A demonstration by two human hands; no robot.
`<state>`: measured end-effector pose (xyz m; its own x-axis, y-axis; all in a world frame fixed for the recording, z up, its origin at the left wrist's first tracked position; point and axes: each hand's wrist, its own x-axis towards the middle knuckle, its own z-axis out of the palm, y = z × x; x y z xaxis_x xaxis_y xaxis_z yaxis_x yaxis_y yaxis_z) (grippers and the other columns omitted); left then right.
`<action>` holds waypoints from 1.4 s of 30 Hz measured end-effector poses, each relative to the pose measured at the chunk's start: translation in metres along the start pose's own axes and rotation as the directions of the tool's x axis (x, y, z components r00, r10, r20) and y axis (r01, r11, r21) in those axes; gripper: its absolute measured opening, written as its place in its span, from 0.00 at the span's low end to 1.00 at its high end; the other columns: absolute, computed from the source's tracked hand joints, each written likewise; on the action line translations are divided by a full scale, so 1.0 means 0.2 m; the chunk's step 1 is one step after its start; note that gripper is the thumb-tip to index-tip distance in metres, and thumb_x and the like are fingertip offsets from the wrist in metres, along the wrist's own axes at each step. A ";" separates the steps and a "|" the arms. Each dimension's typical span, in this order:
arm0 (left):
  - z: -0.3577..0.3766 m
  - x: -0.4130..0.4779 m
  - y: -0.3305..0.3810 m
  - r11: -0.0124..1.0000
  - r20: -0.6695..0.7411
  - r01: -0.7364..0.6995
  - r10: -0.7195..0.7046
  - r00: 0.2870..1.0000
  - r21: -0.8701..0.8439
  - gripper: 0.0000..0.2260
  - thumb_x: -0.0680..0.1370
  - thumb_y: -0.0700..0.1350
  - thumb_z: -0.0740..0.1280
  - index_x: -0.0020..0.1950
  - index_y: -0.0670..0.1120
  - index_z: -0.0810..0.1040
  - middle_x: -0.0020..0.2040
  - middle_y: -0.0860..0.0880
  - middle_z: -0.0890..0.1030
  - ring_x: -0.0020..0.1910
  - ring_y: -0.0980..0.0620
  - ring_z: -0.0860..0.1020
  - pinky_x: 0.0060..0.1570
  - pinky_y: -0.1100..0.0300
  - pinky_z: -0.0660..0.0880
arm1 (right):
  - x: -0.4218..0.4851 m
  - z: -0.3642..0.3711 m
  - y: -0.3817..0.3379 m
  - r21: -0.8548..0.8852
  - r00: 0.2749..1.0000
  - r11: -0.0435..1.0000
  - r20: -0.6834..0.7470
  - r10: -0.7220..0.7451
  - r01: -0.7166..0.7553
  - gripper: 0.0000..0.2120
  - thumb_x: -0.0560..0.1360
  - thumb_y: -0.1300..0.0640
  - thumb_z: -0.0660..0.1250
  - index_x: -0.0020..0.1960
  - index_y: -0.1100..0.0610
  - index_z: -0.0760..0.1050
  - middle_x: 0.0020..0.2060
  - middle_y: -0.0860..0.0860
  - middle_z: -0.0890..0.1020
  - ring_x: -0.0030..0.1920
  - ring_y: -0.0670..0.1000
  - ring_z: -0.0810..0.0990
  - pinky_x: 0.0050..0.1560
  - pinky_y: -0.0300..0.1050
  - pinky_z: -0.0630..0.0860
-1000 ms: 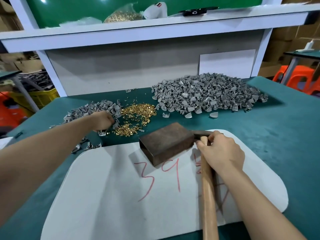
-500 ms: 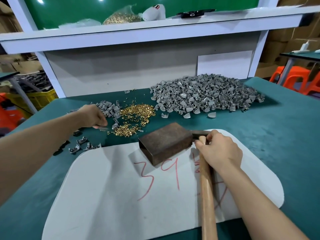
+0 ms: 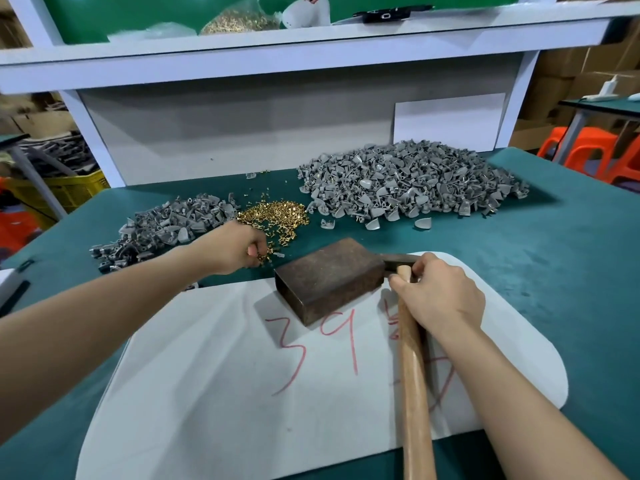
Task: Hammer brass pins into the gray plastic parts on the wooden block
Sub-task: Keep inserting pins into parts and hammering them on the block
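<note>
Left grip (image 3: 235, 249) pinches brass pins (image 3: 277, 216); right grip (image 3: 440, 292) clasps hammer (image 3: 414, 375) beside block (image 3: 329, 275).

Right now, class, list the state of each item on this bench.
Left hand: fingers curled among loose brass pins.
Right hand: grips wooden-handled hammer near its head.
Brown wooden block: flat on white sheet, top bare.
Gray plastic parts: in loose heaps, none on block.

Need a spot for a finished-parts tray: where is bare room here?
Bare: mat this side of the block, left of the hammer; table right of the mat. Crowded: behind the block, with gray piles, pins and the left hand.
</note>
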<state>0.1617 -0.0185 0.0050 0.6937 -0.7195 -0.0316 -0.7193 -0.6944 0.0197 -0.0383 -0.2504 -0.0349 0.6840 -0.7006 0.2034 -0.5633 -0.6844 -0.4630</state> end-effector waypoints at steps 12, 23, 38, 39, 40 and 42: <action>0.03 0.01 -0.03 0.999 -0.069 -0.039 0.036 0.997 -0.038 0.07 0.74 0.37 0.69 0.49 0.47 0.82 0.40 0.55 0.81 0.43 0.56 0.77 0.52 0.60 0.73 | -0.01 0.00 -0.01 0.004 1.000 1.000 -0.013 -0.010 0.010 0.12 0.71 0.44 0.63 0.45 0.53 0.73 0.38 0.51 0.74 0.43 0.58 0.76 0.39 0.45 0.66; -0.03 -0.09 0.07 0.964 -0.282 0.031 -0.108 0.953 -0.263 0.03 0.80 0.40 0.64 0.49 0.46 0.77 0.45 0.52 0.79 0.42 0.55 0.78 0.42 0.66 0.73 | -0.04 -0.04 -0.03 0.334 0.977 0.937 -0.211 -0.034 0.105 0.05 0.75 0.53 0.65 0.47 0.53 0.78 0.42 0.52 0.83 0.42 0.56 0.76 0.41 0.44 0.68; 0.12 -0.26 0.61 0.573 -0.434 -0.337 -0.036 0.900 -0.747 0.07 0.80 0.36 0.62 0.48 0.45 0.77 0.42 0.49 0.80 0.44 0.51 0.78 0.51 0.54 0.72 | -0.23 -0.02 -0.23 0.377 0.736 0.632 -0.364 -0.571 0.677 0.06 0.73 0.62 0.69 0.50 0.57 0.79 0.43 0.49 0.83 0.42 0.53 0.81 0.41 0.60 0.77; 0.12 -0.27 0.61 0.570 -0.443 -0.344 -0.040 0.896 -0.746 0.07 0.80 0.35 0.62 0.48 0.45 0.77 0.41 0.49 0.81 0.43 0.51 0.78 0.50 0.54 0.73 | -0.23 -0.01 -0.24 0.377 0.737 0.633 -0.353 -0.576 0.676 0.06 0.74 0.62 0.69 0.51 0.57 0.79 0.44 0.49 0.82 0.43 0.53 0.81 0.41 0.60 0.77; 0.13 -0.27 0.61 0.558 -0.444 -0.345 -0.048 0.895 -0.755 0.06 0.80 0.35 0.62 0.48 0.44 0.77 0.41 0.49 0.81 0.42 0.52 0.78 0.50 0.55 0.73 | -0.22 -0.01 -0.23 0.368 0.732 0.633 -0.355 -0.581 0.681 0.06 0.74 0.62 0.69 0.51 0.57 0.79 0.44 0.49 0.82 0.43 0.52 0.81 0.41 0.60 0.77; 0.13 -0.26 0.60 0.529 -0.453 -0.355 -0.062 0.889 -0.771 0.05 0.80 0.36 0.63 0.48 0.43 0.77 0.41 0.50 0.80 0.43 0.52 0.77 0.51 0.52 0.74 | -0.22 0.00 -0.23 0.358 0.710 0.614 -0.384 -0.590 0.703 0.05 0.74 0.62 0.69 0.49 0.58 0.79 0.43 0.49 0.82 0.42 0.52 0.81 0.39 0.58 0.77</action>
<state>0.0374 -0.0643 -0.0178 0.6782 -0.6007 0.4233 -0.5992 -0.1185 0.7918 -0.0427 -0.1879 -0.0218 0.6403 -0.1713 0.7488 0.3011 -0.8408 -0.4499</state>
